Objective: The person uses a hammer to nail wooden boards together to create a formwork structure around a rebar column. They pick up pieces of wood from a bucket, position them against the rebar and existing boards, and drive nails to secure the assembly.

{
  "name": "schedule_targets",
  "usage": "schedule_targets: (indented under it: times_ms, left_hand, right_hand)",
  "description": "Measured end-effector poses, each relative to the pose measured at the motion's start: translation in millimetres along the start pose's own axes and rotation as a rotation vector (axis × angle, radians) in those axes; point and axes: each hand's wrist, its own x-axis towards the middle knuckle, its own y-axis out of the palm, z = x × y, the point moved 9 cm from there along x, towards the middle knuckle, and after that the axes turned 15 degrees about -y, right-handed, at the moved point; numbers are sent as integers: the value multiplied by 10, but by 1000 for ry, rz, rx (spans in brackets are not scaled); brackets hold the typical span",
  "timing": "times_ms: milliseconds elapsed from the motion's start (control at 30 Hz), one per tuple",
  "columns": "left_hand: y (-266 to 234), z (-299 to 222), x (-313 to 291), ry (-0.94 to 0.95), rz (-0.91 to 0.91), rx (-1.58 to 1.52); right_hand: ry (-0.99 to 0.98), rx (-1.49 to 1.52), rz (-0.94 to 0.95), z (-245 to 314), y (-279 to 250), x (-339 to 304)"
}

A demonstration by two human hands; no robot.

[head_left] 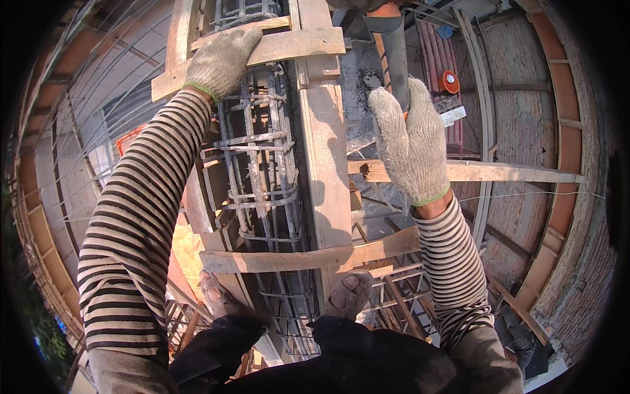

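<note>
Right hand (412, 141), gloved, upper centre-right of frame: fingers wrapped tight round a dark hose (396, 49) that descends from the top edge. Left hand (220, 60), gloved, upper left: closed over the end of a wooden brace (289, 47) on the column formwork. Rebar cage (262, 171) lies between the hands, centre frame. Judgement: keep the brace grip firm for balance and hold the hose steady over the cage. Bare feet rest on a lower brace.

Pipe (396, 46) top beyond upper edge
</note>
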Motion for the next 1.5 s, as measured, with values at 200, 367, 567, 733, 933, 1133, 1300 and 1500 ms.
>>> schedule_targets:
  times_ms: [200, 367, 567, 733, 933, 1133, 1300, 1500]
  left_hand:
    - [-11, -1, -16, -36, 70, 88]
    - [86, 49, -17, -37, 118, 37]
    - [44, -43, 12, -26, 129, 10]
    - [82, 105, -1, -25, 114, -24]
    - [25, -70, 26, -15, 130, 28]
    - [83, 14, 34, -19, 179, 20]
    - [21, -31, 58, -12, 159, 15]
    - [-10, 14, 23, 3, 164, 69]
  right_hand:
    - [-534, -474, -2, 173, -29, 17]
    - [-246, -169, -120, 286, -298, 173]
    - [-66, -84, 144, -244, 168, 86]
    - [-624, -490, -190, 535, -301, 124]
    - [-190, -156, 23, -106, 84, 57]
    - [-549, -507, -95, 425, -374, 242]
    - [-597, -537, -227, 423, -360, 375]
    - [-110, -28, 295, -182, -35, 318]
